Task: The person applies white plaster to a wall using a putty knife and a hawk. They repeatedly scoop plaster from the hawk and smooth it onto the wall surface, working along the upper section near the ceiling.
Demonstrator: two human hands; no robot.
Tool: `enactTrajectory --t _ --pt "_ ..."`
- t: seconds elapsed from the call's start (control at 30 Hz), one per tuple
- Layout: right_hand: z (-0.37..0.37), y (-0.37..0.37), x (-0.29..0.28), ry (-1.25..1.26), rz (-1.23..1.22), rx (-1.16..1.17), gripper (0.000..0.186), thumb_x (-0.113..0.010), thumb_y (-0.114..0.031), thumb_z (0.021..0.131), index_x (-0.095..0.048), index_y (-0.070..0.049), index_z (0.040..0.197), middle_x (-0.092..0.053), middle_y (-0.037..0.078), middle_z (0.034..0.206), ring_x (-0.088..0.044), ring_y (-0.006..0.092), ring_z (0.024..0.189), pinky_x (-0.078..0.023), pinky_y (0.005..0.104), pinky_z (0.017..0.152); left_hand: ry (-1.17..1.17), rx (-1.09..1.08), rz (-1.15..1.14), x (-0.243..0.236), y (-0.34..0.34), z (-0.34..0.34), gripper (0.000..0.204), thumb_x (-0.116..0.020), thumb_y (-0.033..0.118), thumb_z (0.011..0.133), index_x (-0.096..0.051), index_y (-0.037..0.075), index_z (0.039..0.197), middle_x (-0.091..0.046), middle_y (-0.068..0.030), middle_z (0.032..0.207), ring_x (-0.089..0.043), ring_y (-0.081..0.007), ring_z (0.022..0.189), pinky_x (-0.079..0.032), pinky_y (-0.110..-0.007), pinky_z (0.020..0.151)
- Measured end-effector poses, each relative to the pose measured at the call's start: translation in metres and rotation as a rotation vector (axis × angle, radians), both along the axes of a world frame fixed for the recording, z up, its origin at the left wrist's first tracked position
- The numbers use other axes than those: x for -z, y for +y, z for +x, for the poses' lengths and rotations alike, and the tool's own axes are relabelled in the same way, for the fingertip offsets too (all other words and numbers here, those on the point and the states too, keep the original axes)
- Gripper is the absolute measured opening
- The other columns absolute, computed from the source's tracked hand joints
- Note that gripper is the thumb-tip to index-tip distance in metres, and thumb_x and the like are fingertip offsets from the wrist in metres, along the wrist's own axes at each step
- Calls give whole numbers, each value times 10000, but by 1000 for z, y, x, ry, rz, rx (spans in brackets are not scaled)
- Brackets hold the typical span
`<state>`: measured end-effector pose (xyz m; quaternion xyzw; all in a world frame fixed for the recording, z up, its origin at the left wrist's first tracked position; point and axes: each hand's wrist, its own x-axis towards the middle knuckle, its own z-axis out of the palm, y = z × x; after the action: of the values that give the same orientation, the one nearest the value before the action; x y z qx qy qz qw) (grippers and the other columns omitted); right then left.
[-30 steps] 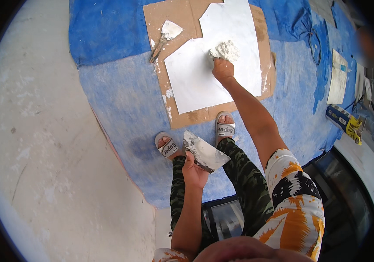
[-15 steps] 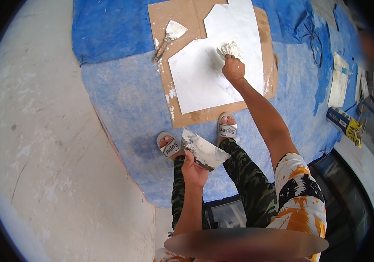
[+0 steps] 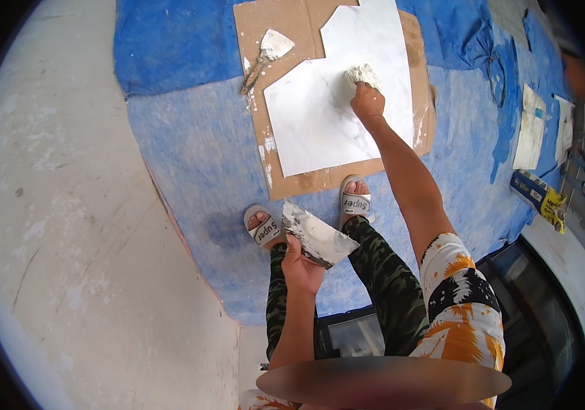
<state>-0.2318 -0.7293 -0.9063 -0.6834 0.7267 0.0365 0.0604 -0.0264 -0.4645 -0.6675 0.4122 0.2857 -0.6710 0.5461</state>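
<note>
My left hand (image 3: 303, 268) grips a wide putty knife (image 3: 316, 236) with a broad metal blade smeared white and grey. It is held above the floor, in front of my feet. My right arm reaches forward, and my right hand (image 3: 368, 101) is closed at a mound of white putty (image 3: 363, 74) on a white marbled sheet (image 3: 327, 130). The tool in that hand looks like a small putty knife, mostly hidden by fingers and putty. To the left, another putty knife (image 3: 265, 57) with a white-coated blade lies on brown cardboard (image 3: 263, 147).
Blue sheeting (image 3: 190, 157) covers the floor under the cardboard. A pale, scuffed wall (image 3: 80, 191) rises on the left. At the right lie a blue and yellow bag (image 3: 540, 199) and a pale flat panel (image 3: 529, 130). My sandalled feet (image 3: 263, 225) stand at the cardboard's near edge.
My right hand has shifted slightly right and nearer, and the blade edge seen beside the putty no longer shows clearly. My left hand has barely moved with its putty knife.
</note>
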Motion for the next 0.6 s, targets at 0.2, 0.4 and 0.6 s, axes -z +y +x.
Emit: enactTrajectory --t 0.2,0.4,0.6 --pt "30 46 -9 -213 417 -169 289 -534 -83 781 -680 -108 1030 -694 154 882 -682 307 838 -548 424 703 13 2 -49 6 11 5 473 -557 342 956 -456 134 1368 -543 -9 1324 -501 -237 1239 -369 -491 1063" --pt "20 149 -237 -1420 323 271 362 -560 -74 916 -590 -98 1276 -629 156 1138 -597 269 1079 -458 344 914 -189 82 80 -21 -10 11 449 -582 273 951 -470 99 1350 -565 -45 1297 -548 -281 1186 -426 -482 1028" --pt "28 151 -484 -1314 208 -487 637 -676 44 781 -566 -260 1331 -350 168 1421 -359 378 1318 -338 428 1072 -866 743 -566 -198 -84 21 495 -633 179 883 -484 27 1330 -582 -150 1256 -547 -337 1176 -429 -474 1011"
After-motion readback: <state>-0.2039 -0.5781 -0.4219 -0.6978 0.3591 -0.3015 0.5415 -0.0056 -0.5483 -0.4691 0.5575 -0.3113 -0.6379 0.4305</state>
